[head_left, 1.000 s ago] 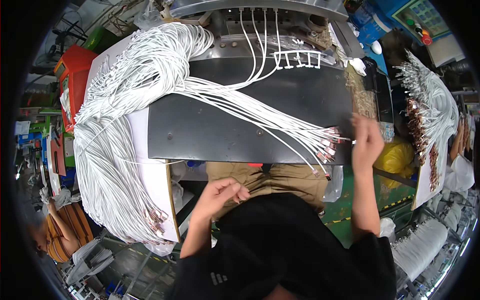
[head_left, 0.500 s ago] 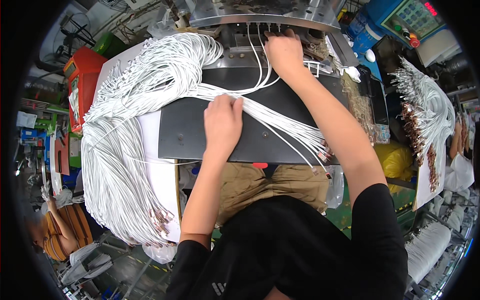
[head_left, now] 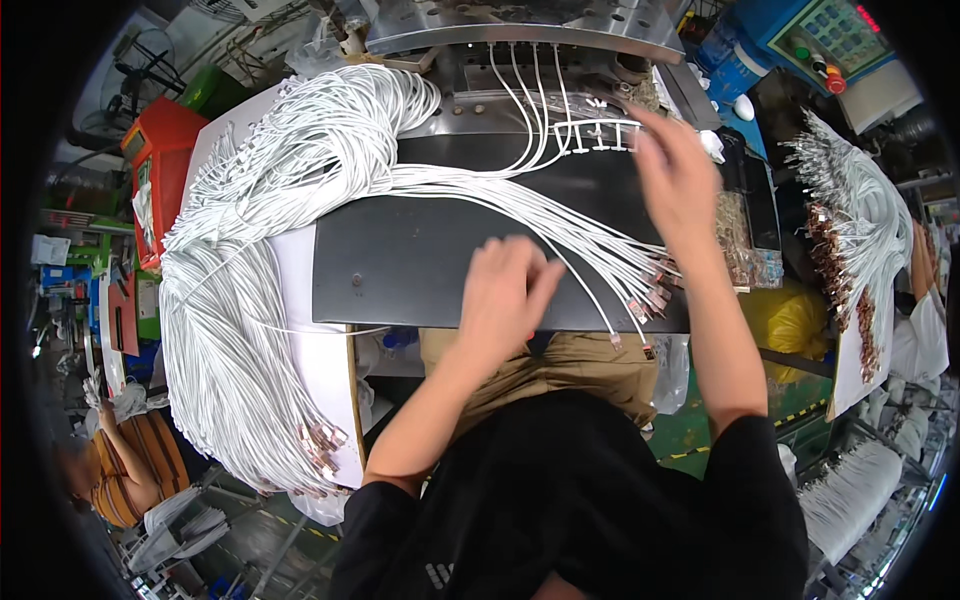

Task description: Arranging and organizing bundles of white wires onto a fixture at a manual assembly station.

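My left hand (head_left: 505, 305) hovers over the front edge of the black work plate (head_left: 400, 270), fingers loosely bent, thumb apart, nothing visible in it. My right hand (head_left: 682, 190), blurred by motion, is open beside the right end of a white ladder-shaped plastic piece (head_left: 600, 136). Several white cables (head_left: 520, 100) run up under the metal machine block (head_left: 530, 28), their upper ends hidden. Behind my left hand, a spread of white cables (head_left: 560, 220) crosses the plate, with metal connector ends (head_left: 650, 298) at the right.
A large white cable bundle (head_left: 330, 140) lies on the left and hangs over the pale tabletop (head_left: 325, 360). At upper right is a blue control box (head_left: 825, 40). Another cable bundle (head_left: 865, 220) rests on a right-hand board. A co-worker in a striped shirt (head_left: 140, 465) is far left.
My right hand has drawn back from the cables at the machine and moved right, uncovering the white plastic piece. My left hand has left the cables and moved nearer and to the right.
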Tool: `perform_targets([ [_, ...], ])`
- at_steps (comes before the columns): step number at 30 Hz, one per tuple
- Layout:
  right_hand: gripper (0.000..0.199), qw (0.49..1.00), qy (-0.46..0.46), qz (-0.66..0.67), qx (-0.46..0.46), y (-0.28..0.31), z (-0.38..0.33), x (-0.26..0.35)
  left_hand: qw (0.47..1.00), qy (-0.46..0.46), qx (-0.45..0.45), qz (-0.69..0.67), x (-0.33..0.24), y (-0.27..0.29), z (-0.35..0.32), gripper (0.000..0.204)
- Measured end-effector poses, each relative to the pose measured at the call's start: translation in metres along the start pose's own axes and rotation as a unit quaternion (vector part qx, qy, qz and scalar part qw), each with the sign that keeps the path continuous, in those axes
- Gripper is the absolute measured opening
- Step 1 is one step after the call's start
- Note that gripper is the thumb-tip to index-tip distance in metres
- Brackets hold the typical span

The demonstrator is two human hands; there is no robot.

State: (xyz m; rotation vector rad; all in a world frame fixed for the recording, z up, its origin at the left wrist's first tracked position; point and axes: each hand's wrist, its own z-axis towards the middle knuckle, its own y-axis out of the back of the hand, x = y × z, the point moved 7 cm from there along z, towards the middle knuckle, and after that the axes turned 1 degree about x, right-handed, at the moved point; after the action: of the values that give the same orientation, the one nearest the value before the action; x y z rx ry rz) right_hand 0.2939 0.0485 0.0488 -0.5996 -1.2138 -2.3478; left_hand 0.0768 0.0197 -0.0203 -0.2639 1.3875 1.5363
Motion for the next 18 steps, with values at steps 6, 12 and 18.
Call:
perform_targets([
  [6,0.026,0.948,-0.230,-0.001,-0.218,0.111,-0.223,-0.124,0.769,0.281,0.313,-0.481,0.023,-0.031,-0.137,0.018],
  [12,0.014,0.922,-0.340,0.122,0.141,0.011,-0.293,-0.066,0.726,0.440,-0.173,-0.499,0.153,0.006,-0.182,0.031],
  [18,0.019,0.879,-0.397,0.238,0.110,-0.021,-0.276,-0.090,0.795,0.436,-0.172,-0.387,0.171,0.024,-0.175,0.033],
])
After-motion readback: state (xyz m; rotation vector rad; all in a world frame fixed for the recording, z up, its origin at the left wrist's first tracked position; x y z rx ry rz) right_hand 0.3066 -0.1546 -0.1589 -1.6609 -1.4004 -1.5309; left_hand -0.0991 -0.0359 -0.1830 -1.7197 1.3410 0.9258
